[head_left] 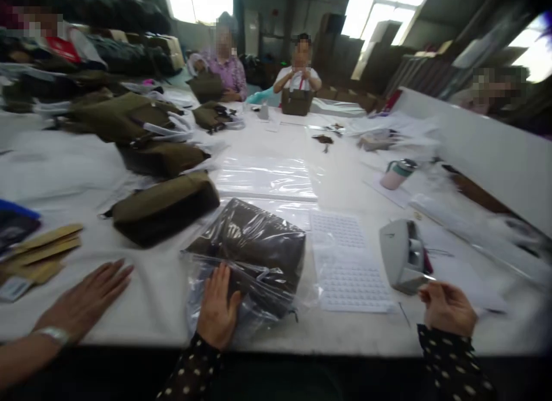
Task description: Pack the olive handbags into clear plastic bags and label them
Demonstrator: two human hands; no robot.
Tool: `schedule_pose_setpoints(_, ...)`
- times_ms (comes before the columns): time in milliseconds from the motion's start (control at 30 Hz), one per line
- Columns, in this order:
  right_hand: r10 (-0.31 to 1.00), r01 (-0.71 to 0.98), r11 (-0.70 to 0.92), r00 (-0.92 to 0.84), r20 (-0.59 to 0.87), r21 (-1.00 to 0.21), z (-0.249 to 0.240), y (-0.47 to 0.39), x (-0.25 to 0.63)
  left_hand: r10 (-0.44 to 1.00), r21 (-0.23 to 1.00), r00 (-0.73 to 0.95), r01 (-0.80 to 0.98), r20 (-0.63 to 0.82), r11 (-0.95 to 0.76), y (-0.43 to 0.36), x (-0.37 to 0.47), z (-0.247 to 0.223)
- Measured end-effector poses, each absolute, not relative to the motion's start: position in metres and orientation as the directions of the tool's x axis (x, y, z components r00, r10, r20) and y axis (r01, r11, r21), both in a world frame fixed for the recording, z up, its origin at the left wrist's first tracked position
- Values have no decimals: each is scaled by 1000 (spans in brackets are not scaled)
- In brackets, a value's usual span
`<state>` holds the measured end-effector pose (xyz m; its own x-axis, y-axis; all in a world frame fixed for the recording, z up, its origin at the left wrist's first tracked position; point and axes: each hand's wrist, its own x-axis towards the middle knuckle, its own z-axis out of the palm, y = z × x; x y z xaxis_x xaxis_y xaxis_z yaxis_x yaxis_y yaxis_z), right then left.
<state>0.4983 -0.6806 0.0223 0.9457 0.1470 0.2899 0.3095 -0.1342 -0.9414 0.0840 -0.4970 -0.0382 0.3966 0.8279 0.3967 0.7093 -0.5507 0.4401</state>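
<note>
A dark bag in clear plastic (263, 245) lies on the white table in front of me. My left hand (219, 309) rests flat on its lower left part, fingers spread over the plastic. At the right, my right hand (448, 309) is pinched at the front of a white tape dispenser (399, 254), with a small piece of clear tape between thumb and fingers. Between the bag and the dispenser lie printed sheets (351, 280) with rows of small marks.
A co-worker's hand (88, 297) rests on the table at left, near brown paper pieces (43, 254). Olive bags (166, 208) are piled at left. A pink and green cup (397, 174) stands beyond the dispenser. People stand at the far end.
</note>
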Motion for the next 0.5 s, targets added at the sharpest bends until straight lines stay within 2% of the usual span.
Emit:
schedule_pose_setpoints(100,29,265,-122,964,263,-957,29,-706,552,852,519,322,686,412,-510,-492,88,-39)
schedule_pose_setpoints(200,77,188,-189,981,176,-964,27,-705,580,870,565,293,669,395,-482,-490,91,-37)
schedule_pose_setpoints(333,186,96,-252,981,49,-963,23,-682,588,865,551,320,673,385,-494,-487,90,-40)
schedule_pose_setpoints(500,161,127,-264,983,86,-956,23,-685,575,857,518,333,690,392,-505,-486,89,-44)
